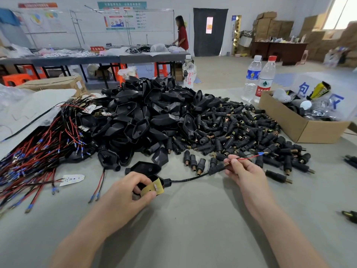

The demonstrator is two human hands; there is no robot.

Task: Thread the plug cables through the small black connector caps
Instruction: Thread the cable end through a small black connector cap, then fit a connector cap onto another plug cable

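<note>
At 6 o'clock on the grey table, the left hand curls its fingers round a black plug housing, thumb on its yellowish circuit board. The black cable runs from it toward 3 o'clock into a small black connector cap, which seems threaded on. The right hand pinches the red and black wire ends just beyond the cap. Loose caps are heaped at 1 o'clock.
</note>
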